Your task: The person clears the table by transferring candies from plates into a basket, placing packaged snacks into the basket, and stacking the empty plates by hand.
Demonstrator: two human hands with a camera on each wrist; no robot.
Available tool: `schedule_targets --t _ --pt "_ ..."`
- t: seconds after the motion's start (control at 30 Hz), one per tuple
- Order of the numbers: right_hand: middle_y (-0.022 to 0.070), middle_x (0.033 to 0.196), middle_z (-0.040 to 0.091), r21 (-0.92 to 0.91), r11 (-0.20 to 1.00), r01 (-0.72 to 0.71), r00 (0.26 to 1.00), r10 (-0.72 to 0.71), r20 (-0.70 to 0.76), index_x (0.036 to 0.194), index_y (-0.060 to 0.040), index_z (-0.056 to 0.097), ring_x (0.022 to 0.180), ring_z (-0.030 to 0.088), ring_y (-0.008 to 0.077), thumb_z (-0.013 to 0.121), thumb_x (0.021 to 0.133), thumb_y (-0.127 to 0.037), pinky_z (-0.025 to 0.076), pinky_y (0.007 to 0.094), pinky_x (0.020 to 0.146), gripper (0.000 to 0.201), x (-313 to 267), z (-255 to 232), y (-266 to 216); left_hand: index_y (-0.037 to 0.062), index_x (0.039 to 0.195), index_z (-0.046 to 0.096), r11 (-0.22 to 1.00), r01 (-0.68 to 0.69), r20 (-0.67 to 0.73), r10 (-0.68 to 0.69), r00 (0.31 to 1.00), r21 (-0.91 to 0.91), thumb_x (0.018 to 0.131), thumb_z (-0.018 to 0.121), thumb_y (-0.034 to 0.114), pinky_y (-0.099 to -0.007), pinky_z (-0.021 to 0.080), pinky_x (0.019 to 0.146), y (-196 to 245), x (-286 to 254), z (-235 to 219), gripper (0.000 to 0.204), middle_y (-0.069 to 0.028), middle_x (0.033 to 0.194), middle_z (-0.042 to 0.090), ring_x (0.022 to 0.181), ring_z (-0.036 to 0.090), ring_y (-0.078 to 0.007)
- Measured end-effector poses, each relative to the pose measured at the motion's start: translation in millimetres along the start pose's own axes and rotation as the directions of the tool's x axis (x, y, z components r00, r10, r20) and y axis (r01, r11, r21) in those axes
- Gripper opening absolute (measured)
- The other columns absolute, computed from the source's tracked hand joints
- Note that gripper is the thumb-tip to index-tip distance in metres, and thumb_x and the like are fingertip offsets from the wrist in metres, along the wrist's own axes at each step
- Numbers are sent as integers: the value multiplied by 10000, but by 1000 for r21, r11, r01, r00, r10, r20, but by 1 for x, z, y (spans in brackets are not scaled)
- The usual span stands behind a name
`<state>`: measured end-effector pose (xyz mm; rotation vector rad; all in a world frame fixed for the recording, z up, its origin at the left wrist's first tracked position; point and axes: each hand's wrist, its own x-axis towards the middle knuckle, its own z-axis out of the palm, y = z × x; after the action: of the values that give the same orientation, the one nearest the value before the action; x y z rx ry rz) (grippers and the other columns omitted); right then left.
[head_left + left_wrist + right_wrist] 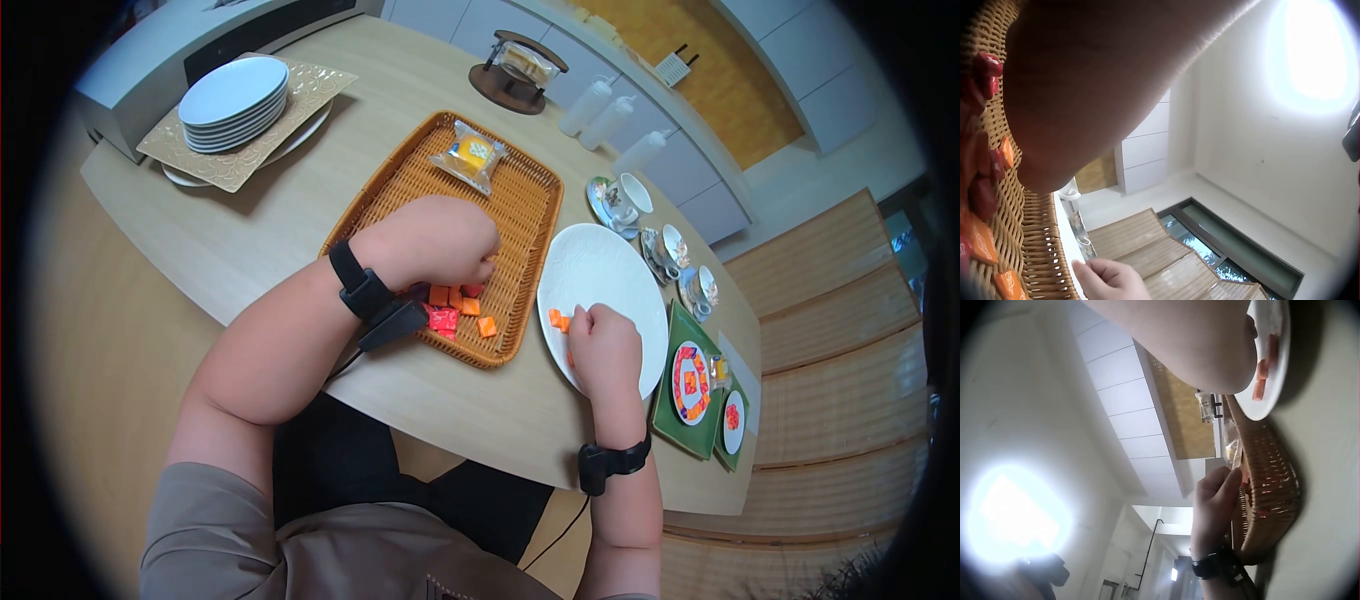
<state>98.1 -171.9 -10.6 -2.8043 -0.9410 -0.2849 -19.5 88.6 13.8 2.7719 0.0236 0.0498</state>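
Note:
My left hand hangs over the near half of a brown wicker basket, its fingers bent down close to red wrapped candies and orange wrapped candies. Its fingertips are largely hidden in the head view. At a large white oval plate, my right hand is held over the near side with curled fingers, beside a few orange candies on the plate. I cannot tell whether either hand holds a candy. A clear-wrapped yellow cake lies at the basket's far end.
Stacked white plates stand on a patterned tray at the left. Behind are a brown wooden stand and white squeeze bottles. Cups on saucers line the right edge, beyond a green tray bearing a plate of arranged candies.

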Motion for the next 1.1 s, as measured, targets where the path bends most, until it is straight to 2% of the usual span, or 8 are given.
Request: schedule_targets --t 0.17,0.23,0.37,0.47,0.53,0.63,1.03,1.1 --pt "209 737 702 284 957 -58 993 26 112 783 -4 680 711 698 418 665 1001 -365 552 478 671 422 32 -35 -60 60 857 779 992 114 54 -111 992 -62 917 687 259 -494 566 707 -1 2 0 227 -168 762 716 749 717 -362" --pt "204 788 721 408 911 64 990 -109 88 842 -9 695 769 707 411 661 1010 -387 560 479 713 415 41 -32 -78 59 859 776 986 162 77 -158 984 -46 905 687 246 -494 564 705 -1 2 -3 212 -169 760 714 748 715 -367" --pt "198 825 734 425 897 117 983 -165 79 908 -16 707 829 716 404 640 1027 -391 565 482 760 399 42 -38 -80 56 849 771 987 150 36 -148 988 -64 882 694 231 -490 558 701 -11 7 9 193 -163 755 713 748 714 -366" --pt "197 915 738 346 935 77 977 -140 163 981 -24 718 885 717 403 623 1040 -411 572 498 799 403 28 -33 -46 54 836 768 985 157 47 -154 987 -71 878 695 226 -489 558 702 -11 5 8 191 -164 755 713 748 714 -365" --pt "193 1031 701 -44 982 183 980 -179 89 1098 -32 682 916 710 412 622 1037 -457 579 520 811 433 9 -20 -22 53 832 767 984 159 63 -154 986 -79 878 695 223 -489 559 704 -9 4 6 191 -166 758 713 748 714 -364" --pt "189 1099 635 -114 990 80 984 -61 165 1189 -40 613 921 707 407 645 1018 -499 588 523 796 491 -16 -3 -15 49 837 770 994 104 18 -104 994 -22 878 694 221 -490 561 709 -5 3 2 192 -173 766 715 750 714 -368" --pt "165 813 651 -72 967 243 968 -238 77 996 -50 610 723 697 382 624 1049 -367 575 489 648 321 -23 14 -24 47 903 797 982 175 92 -168 981 -68 922 690 225 -462 602 701 -10 5 8 209 -158 796 749 719 752 -330" --pt "184 793 672 -44 972 233 971 -229 72 979 -41 629 726 700 404 608 1057 -345 575 502 666 315 -19 12 -23 46 896 795 999 51 -13 -51 999 14 922 678 209 -433 607 658 -13 5 10 202 -147 748 741 622 742 -293"
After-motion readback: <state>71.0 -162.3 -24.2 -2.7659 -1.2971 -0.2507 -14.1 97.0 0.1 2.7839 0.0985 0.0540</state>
